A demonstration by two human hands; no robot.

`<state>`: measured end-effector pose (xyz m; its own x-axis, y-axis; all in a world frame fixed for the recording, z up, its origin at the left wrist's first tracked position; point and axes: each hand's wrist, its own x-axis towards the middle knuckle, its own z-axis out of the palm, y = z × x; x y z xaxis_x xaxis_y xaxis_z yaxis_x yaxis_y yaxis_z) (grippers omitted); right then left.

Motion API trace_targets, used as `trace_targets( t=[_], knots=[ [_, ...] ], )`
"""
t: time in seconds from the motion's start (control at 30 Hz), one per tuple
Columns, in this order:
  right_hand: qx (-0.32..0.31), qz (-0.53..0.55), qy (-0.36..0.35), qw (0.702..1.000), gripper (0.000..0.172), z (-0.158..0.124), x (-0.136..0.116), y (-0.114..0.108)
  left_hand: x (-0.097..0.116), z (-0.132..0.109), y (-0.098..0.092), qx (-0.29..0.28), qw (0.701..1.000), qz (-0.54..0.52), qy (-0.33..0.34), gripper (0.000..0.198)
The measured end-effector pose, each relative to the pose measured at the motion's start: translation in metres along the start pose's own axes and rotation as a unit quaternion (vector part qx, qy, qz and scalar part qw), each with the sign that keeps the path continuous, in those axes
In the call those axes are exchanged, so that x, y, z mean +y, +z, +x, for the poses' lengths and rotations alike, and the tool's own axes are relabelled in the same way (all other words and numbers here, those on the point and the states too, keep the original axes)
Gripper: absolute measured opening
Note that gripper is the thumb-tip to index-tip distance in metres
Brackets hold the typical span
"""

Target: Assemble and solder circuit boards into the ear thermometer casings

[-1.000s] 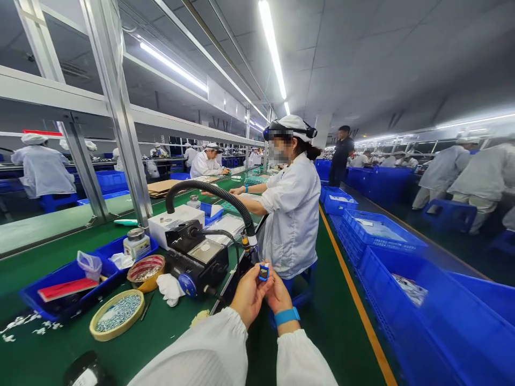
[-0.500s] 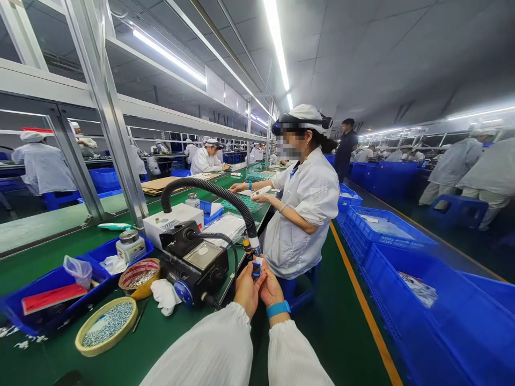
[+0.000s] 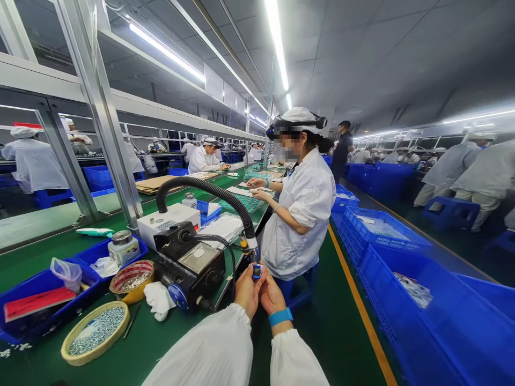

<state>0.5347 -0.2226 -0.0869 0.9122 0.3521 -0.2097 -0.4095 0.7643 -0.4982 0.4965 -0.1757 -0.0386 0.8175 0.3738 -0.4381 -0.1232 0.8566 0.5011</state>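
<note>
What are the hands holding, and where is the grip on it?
A small blue square part, pinched near its bottom by the left hand and right hand; the exact spot is too small to tell.

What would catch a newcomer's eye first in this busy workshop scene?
The left hand and right hand at bottom centre, pinching a small blue part, stand out first. Just left of them, on the green workbench, sits a black soldering station beneath a thick ribbed black hose. Bright blue crates line the aisle on the right.
</note>
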Motion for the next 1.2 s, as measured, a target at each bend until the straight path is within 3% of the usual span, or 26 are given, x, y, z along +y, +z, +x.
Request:
trace_targets(
  t=[0.4, 0.7, 0.83, 0.97, 1.07, 1.2],
  knots=[
    [-0.002, -0.030, -0.017, 0.999, 0.016, 0.003, -0.010, -0.011, -0.011, 0.007, 0.002, -0.001, 1.000, -0.004, -0.022, 0.025],
    [0.006, -0.047, -0.005, 0.999, 0.018, 0.000, -0.010, -0.009, -0.004, -0.014, 0.004, 0.015, 1.000, 0.005, -0.020, 0.022],
    [0.004, -0.043, 0.001, 0.999, 0.021, -0.003, -0.004, -0.001, 0.012, -0.046, 0.016, -0.016, 0.999, 0.014, -0.032, 0.013],
    [0.011, -0.036, 0.005, 0.999, 0.023, -0.010, 0.004, 0.009, 0.043, -0.101, 0.016, -0.075, 0.995, 0.024, -0.060, 0.015],
    [0.034, -0.026, 0.004, 0.999, 0.021, -0.017, 0.007, 0.016, 0.076, -0.145, -0.006, -0.094, 0.993, 0.018, -0.069, 0.016],
    [0.063, -0.012, -0.012, 0.998, 0.016, -0.024, 0.005, 0.026, 0.123, -0.191, -0.054, -0.081, 0.994, -0.003, -0.069, 0.016]
  ],
)
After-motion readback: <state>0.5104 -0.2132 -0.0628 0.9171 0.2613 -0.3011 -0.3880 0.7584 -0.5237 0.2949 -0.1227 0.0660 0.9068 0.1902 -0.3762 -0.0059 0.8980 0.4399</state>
